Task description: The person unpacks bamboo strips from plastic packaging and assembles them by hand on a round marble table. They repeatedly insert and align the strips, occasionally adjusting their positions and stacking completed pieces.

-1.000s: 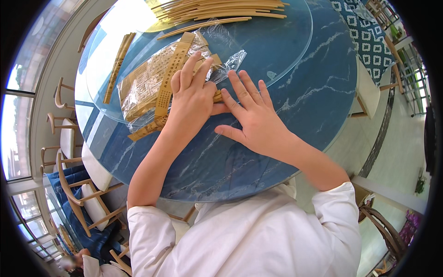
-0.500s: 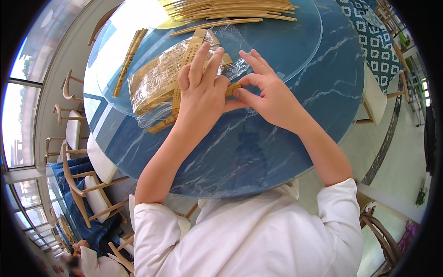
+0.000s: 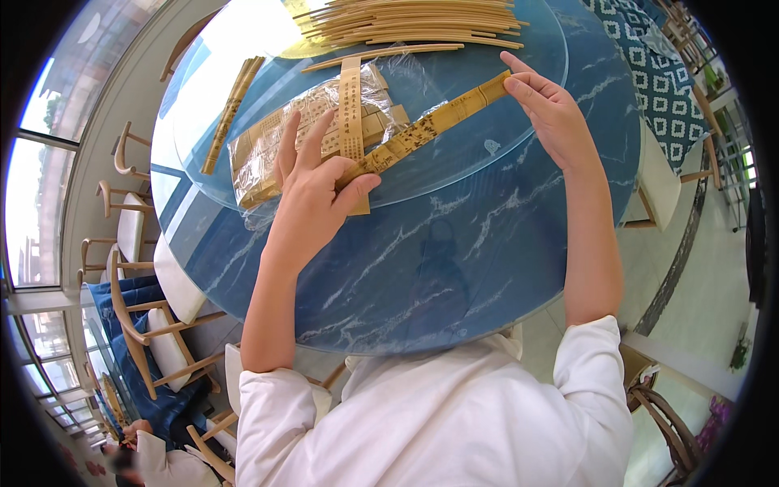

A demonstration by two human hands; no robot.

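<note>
A long yellow-brown paper chopstick sleeve with dark printing stretches between my hands, slanting up to the right above the table. My left hand grips its lower end between thumb and fingers, with two other fingers raised. At the upper end, my right hand pinches the tip, its index finger pointing out. Whether anything is inside the sleeve I cannot tell. Beneath lies a stack of similar sleeves in a crumpled clear plastic bag. A loose tan printed strip lies upright across the stack, partly covered by the held sleeve.
A glass turntable rests on the blue marbled round table. Many bare wooden chopsticks are piled at the back, and a narrow filled-looking sleeve lies left. Wooden chairs stand around; another person is at lower left.
My hands have moved apart, the right one up and to the right, the left slightly down and left. The sleeve, mostly hidden by my hands before, now shows at full length.
</note>
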